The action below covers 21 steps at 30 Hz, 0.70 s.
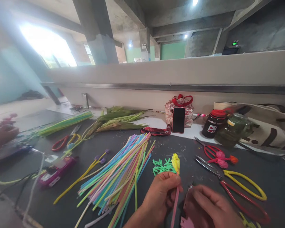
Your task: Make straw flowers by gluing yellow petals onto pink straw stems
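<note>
Between the thumb and fingers of my left hand (164,190) is a pink fuzzy stick (175,205), upright, with a yellow bud-like tuft (176,162) at its top. Close by on the right, my right hand (212,202) is closed over a dark maroon object (188,202) with a small metal tip; the hand covers much of it and its kind is unclear. Short green pieces (161,166) lie in a small heap just beyond my left hand. A large bundle of pastel fuzzy sticks (120,171) is spread on the dark tabletop to the left.
Scissors with yellow and red handles (224,177), red scissors (211,152) and pink pom-poms (221,160) lie at right. A phone (178,120), bottle (213,124) and green jug (233,129) stand behind. Corn husks (118,118) and a purple device (58,171) are left; another person's hand (2,137) shows far left.
</note>
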{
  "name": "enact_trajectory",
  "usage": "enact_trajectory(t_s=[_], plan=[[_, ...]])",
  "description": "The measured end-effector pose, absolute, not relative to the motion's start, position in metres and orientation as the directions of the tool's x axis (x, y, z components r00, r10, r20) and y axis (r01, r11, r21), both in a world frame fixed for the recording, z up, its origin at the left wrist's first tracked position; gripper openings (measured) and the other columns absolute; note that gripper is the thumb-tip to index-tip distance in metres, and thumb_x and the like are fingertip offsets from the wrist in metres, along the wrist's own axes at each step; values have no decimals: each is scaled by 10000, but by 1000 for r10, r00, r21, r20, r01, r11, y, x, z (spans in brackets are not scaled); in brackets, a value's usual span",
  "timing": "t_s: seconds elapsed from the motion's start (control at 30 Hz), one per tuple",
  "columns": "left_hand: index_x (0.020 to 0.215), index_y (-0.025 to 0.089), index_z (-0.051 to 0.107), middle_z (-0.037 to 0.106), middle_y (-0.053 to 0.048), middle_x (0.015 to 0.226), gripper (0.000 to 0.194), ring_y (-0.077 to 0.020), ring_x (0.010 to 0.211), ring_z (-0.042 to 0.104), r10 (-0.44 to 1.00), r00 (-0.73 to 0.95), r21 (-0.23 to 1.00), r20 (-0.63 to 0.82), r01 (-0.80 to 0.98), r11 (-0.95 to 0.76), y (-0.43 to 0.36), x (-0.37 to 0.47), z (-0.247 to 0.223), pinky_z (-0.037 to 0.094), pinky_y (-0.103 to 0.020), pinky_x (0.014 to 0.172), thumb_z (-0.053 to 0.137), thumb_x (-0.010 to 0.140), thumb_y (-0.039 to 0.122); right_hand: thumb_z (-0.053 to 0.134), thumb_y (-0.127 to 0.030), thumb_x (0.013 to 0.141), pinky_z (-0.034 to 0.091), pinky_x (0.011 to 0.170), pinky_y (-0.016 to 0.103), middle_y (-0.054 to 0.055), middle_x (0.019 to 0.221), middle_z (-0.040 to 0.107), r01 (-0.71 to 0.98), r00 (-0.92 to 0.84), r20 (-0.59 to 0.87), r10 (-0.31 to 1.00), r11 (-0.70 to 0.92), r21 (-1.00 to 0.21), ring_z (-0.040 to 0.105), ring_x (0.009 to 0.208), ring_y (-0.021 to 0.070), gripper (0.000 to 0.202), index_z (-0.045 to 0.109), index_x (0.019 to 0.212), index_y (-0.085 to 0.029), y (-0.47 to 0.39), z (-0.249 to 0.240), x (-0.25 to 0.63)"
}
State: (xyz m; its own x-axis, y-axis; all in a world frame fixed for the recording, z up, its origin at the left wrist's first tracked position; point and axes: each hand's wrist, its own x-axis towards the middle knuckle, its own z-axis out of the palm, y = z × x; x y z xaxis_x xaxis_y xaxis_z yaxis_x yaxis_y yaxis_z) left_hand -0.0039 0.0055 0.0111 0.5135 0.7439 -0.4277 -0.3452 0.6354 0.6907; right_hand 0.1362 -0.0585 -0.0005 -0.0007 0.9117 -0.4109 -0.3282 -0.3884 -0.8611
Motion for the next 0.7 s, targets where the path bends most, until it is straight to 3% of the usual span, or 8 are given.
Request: enact_trajectory(t_s=[0.13, 0.3, 0.7], plan=[[510, 150, 508, 507, 34, 389, 224, -28, 298, 358, 734, 518, 672, -440, -352, 651, 2, 0, 10, 211, -158, 329, 703, 559, 250, 648, -511, 681, 370, 474, 202, -42, 532, 540, -297, 0, -376, 927, -359, -885, 477, 482, 109, 322, 583, 660, -196, -60, -4, 139], [518, 153, 501, 510, 44, 379, 229, -23, 270, 332, 732, 523, 680, -437, -341, 649, 1, 3, 4, 200, -161, 317, 715, 542, 232, 598, -527, 721, 358, 460, 203, -36, 535, 548, -164, -11, -349, 937, -346, -924, 463, 462, 107, 335, 593, 707, -192, -60, -4, 146], [518, 153, 498, 496, 47, 369, 249, -22, 276, 322, 737, 508, 727, -446, -275, 629, 2, 7, 0, 174, -171, 329, 726, 536, 250, 551, -512, 767, 296, 402, 180, -64, 497, 476, -27, 51, -314, 948, -313, -949, 357, 413, 71, 340, 570, 666, -188, -63, 0, 151]])
